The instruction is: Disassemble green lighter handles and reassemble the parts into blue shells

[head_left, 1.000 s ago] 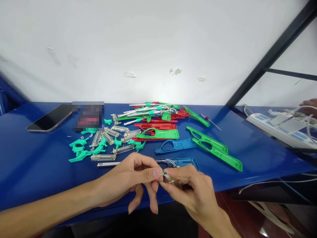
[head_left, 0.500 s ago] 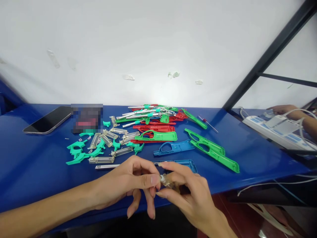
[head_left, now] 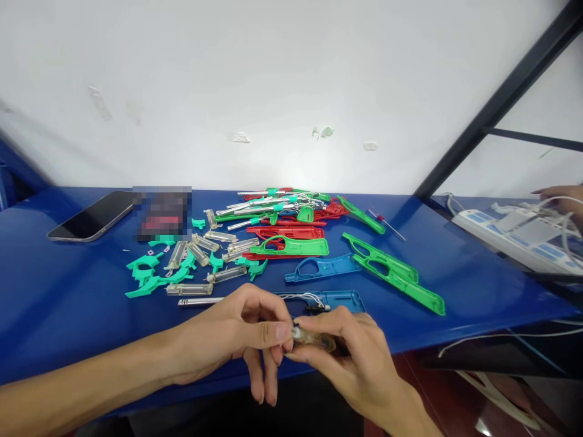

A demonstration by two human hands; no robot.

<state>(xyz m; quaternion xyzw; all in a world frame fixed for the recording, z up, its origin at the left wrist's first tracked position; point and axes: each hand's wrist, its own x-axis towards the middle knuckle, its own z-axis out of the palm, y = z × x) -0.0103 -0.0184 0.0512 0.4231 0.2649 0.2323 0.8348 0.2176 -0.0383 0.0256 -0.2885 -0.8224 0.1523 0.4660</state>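
Note:
Near the table's front edge, my right hand (head_left: 353,358) is closed around a clear, yellowish lighter fuel tank (head_left: 321,341) lying roughly level. My left hand (head_left: 255,340) pinches at the tank's left end, by its small white tip (head_left: 296,333); what lies between thumb and forefinger is mostly hidden. Just behind the hands lies a blue lighter shell half (head_left: 345,298) with white wires, and a silver metal tube (head_left: 200,301) sticks out to its left. Several more clear tanks (head_left: 229,275) and green curved plastic triggers (head_left: 146,285) lie beyond my left forearm.
Red, green and blue shell halves lie behind the hands, including a green one (head_left: 401,282) at right and a blue one (head_left: 323,267). A pile of metal tubes (head_left: 255,206) lies by the wall. A phone (head_left: 91,216) is at left; a power strip (head_left: 514,240) and another person's hand (head_left: 562,200) at right.
My right fingers have shifted around the tank, which now shows more of its body and lies straighter. My left hand keeps its pinch; its lower fingers have drawn together slightly.

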